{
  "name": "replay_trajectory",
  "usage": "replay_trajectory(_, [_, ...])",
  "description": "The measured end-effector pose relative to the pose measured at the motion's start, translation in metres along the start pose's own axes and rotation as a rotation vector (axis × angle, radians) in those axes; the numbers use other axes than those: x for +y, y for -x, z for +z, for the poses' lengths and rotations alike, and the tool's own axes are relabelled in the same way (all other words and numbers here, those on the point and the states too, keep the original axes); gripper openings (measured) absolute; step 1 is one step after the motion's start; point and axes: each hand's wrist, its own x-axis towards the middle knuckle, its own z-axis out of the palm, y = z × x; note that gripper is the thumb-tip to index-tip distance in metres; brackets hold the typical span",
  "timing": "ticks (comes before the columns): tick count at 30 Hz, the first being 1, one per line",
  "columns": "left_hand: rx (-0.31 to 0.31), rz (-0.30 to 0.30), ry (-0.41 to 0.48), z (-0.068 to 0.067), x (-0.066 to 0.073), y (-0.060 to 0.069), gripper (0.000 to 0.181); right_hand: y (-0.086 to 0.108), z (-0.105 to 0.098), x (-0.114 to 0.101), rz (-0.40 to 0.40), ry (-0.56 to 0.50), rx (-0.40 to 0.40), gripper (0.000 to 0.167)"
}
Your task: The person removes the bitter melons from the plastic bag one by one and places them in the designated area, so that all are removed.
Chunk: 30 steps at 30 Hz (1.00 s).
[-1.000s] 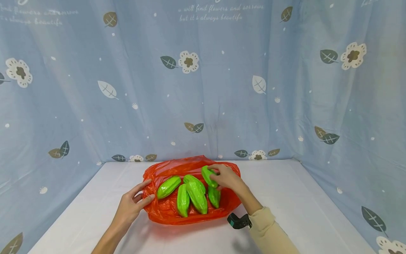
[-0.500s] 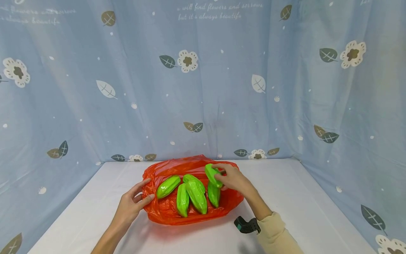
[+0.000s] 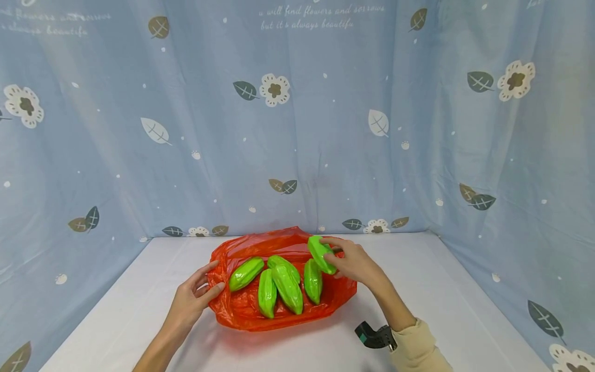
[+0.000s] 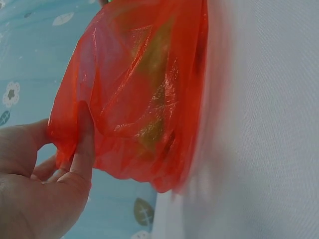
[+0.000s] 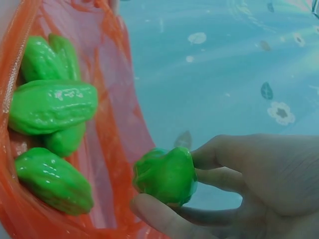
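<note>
A red plastic bag (image 3: 241,320) lies with its mouth spread wide. Several glossy green ridged fruits, elongated with blunt ends, rest inside; one longer fruit (image 3: 287,288) lies partly over another. My left hand (image 3: 186,305) pinches the bag's left edge between thumb and fingers, as the left wrist view shows at the translucent red film (image 4: 129,99). My right hand (image 3: 355,262) holds one green ridged fruit (image 5: 167,177) between thumb and fingertips. It is raised over the bag's right side, apart from the nearest fruit (image 5: 54,180) below. Its far side is hidden.
A white cloth-covered table (image 3: 418,289) runs under the bag. Blue curtains (image 3: 297,139) printed with leaves and flowers enclose the back and both sides. On my right wrist sits a black strapped device (image 3: 374,336).
My right hand has moved right and slightly away from the other fruits, carrying its green ridged fruit along. The left hand stays almost in place at the bag's edge.
</note>
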Motion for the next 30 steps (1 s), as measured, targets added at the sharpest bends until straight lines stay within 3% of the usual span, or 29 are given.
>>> replay_trajectory(30, [-0.018, -0.01, 0.003, 0.0, -0.002, -0.001, 0.065, 0.022, -0.045, 0.026, -0.013, -0.016, 0.082, 0.048])
